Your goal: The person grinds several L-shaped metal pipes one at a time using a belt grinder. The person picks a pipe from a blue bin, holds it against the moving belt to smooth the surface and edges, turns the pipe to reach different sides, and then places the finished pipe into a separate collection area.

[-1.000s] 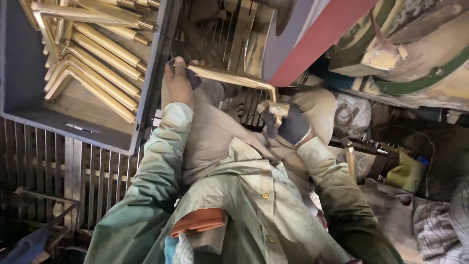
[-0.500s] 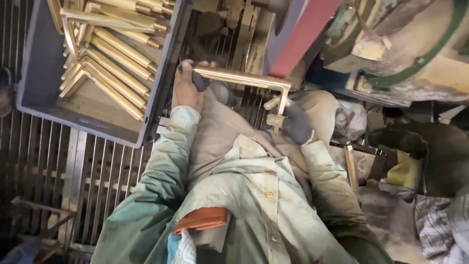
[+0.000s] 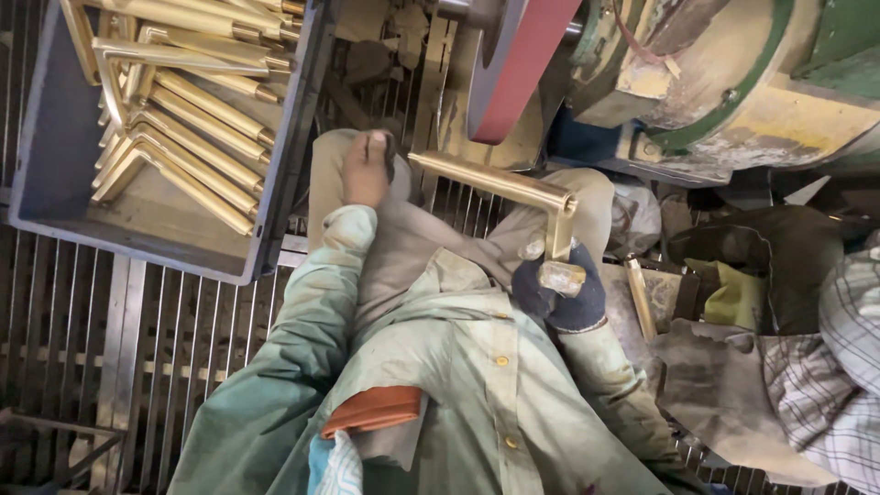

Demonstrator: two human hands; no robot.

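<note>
Largest item first: the belt grinder [image 3: 724, 82], green and cream housing at far right, with its red abrasive belt [image 3: 522, 69] running down at far centre. I cannot see the drive, the lower wheel or where the belt ends; the frame cuts them off.

The grey plastic crate [image 3: 284, 165] sits at far left on the slatted metal floor grating [image 3: 137, 348]. It holds a stack of brass L-shaped handles [image 3: 183, 119]; the count is uncertain, as they overlap and the crate runs out of view.

The piece in hand is one brass L-shaped handle [image 3: 495, 181], lying across my knees just below the belt, apart from it as far as I can tell. I judge it solid metal: stiff, fairly heavy for its bulk, not fragile, but smooth and likely slippery where polished. Best hold is at both ends, leaving the long bar free.

My right hand [image 3: 559, 289], in a dark glove, is clenched around the short leg near its end. My left hand [image 3: 367, 170], bare, is closed at the far end of the long bar; the grip point itself is hidden behind the fingers.

Near right, dark rags and a checked cloth [image 3: 843, 367] cover whatever lies beneath.
</note>
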